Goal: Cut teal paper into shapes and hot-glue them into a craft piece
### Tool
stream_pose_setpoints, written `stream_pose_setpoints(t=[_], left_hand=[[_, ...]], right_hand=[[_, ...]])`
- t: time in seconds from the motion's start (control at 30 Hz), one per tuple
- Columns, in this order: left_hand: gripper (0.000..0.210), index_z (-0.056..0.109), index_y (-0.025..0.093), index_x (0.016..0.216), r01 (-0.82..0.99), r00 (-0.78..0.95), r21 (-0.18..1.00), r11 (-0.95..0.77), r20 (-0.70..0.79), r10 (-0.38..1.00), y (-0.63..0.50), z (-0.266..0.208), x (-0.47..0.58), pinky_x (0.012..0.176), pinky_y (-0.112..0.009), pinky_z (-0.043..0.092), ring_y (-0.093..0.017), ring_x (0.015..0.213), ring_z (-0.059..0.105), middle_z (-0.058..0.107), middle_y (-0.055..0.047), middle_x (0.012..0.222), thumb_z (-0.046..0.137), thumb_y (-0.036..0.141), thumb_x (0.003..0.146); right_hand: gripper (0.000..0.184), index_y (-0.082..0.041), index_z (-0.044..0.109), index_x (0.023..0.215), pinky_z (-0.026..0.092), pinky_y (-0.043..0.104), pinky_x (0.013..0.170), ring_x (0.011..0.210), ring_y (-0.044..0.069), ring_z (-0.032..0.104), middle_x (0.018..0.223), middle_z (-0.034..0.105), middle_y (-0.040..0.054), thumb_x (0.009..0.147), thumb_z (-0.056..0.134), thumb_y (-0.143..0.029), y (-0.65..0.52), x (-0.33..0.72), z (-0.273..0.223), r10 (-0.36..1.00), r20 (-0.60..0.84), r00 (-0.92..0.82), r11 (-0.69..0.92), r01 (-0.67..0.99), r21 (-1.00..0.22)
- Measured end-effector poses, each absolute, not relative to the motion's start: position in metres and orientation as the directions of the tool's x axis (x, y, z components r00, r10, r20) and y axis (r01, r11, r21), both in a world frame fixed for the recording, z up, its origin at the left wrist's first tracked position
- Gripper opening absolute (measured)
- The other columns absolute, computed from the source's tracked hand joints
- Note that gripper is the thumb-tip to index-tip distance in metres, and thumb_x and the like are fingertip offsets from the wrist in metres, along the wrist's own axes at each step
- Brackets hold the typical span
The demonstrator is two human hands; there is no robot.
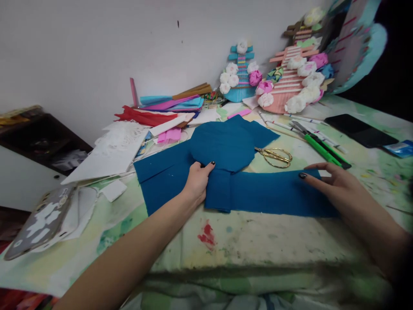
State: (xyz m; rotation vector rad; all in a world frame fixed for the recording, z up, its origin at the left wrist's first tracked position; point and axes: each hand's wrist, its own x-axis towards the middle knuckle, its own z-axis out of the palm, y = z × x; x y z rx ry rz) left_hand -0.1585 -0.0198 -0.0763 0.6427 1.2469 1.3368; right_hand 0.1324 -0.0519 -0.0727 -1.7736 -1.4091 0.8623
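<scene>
A strip of dark blue crepe paper lies across the table's front, its left end folded over into a short flap. My left hand grips that folded end, thumb on top and the other fingers mostly hidden. At the strip's right end, my right hand holds the paper, thumb on its face and index finger along the upper edge. Behind the strip lies a rounded blue paper piece, over a larger blue sheet. Gold-handled scissors rest beside them, blades partly under the blue paper.
A green utility knife, pens and a black phone lie at right. Flower-decorated guitar-shaped crafts stand along the wall. Coloured paper is piled at back left; a phone case lies near the left edge.
</scene>
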Motion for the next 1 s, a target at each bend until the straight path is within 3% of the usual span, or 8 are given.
stream_pose_setpoints(t=[0.1, 0.27, 0.47, 0.77, 1.0], left_hand=[[0.014, 0.052, 0.014, 0.082, -0.385, -0.219, 0.904, 0.183, -0.283, 0.934, -0.021, -0.078, -0.158, 0.077, -0.039, 0.056, -0.02, 0.074, 0.067, 0.067, -0.007, 0.076, 0.064, 0.011, 0.078], [0.014, 0.054, 0.01, 0.089, -0.445, -0.135, 0.865, 0.233, -0.323, 0.937, -0.02, -0.074, -0.162, 0.082, -0.039, 0.056, -0.021, 0.081, 0.068, 0.069, -0.014, 0.088, 0.06, 0.004, 0.078], [0.016, 0.056, 0.007, 0.09, -0.478, -0.129, 0.853, 0.21, -0.304, 0.944, -0.018, -0.073, -0.163, 0.084, -0.039, 0.055, -0.021, 0.081, 0.069, 0.07, -0.016, 0.087, 0.059, 0.0, 0.077], [0.011, 0.057, 0.008, 0.084, -0.462, -0.109, 0.861, 0.213, -0.293, 0.95, -0.016, -0.077, -0.165, 0.082, -0.037, 0.055, -0.019, 0.075, 0.068, 0.069, -0.013, 0.08, 0.059, 0.001, 0.077], [0.006, 0.058, 0.008, 0.079, -0.415, -0.029, 0.855, 0.31, -0.353, 0.935, -0.016, -0.074, -0.169, 0.07, -0.034, 0.056, -0.015, 0.057, 0.063, 0.065, -0.009, 0.065, 0.059, 0.003, 0.077]], right_hand=[[0.049, -0.029, 0.046, 0.11, 0.037, 0.028, 0.038, 0.047, 0.019, 0.053, 0.071, 0.063, 0.0001, 0.071, 0.063, -0.053, -0.053, 0.127, -0.076, 0.96, -0.103, 0.26, -0.216, 0.459, -0.862], [0.031, -0.026, 0.054, 0.1, 0.037, 0.03, 0.049, 0.053, 0.021, 0.054, 0.071, 0.066, 0.0031, 0.076, 0.053, -0.046, -0.048, 0.131, -0.083, 0.932, 0.147, 0.33, -0.17, 0.761, -0.626], [0.029, -0.027, 0.055, 0.101, 0.039, 0.032, 0.058, 0.061, 0.025, 0.06, 0.072, 0.068, 0.0044, 0.075, 0.051, -0.041, -0.051, 0.137, -0.086, 0.921, 0.262, 0.288, -0.118, 0.848, -0.517], [0.027, -0.029, 0.054, 0.101, 0.04, 0.034, 0.063, 0.067, 0.028, 0.063, 0.074, 0.069, 0.0053, 0.077, 0.049, -0.04, -0.054, 0.136, -0.085, 0.92, 0.283, 0.271, -0.116, 0.879, -0.463], [0.025, -0.028, 0.053, 0.097, 0.039, 0.033, 0.061, 0.065, 0.028, 0.062, 0.075, 0.07, 0.0053, 0.075, 0.047, -0.038, -0.045, 0.146, -0.091, 0.927, 0.296, 0.229, -0.113, 0.925, -0.364]])
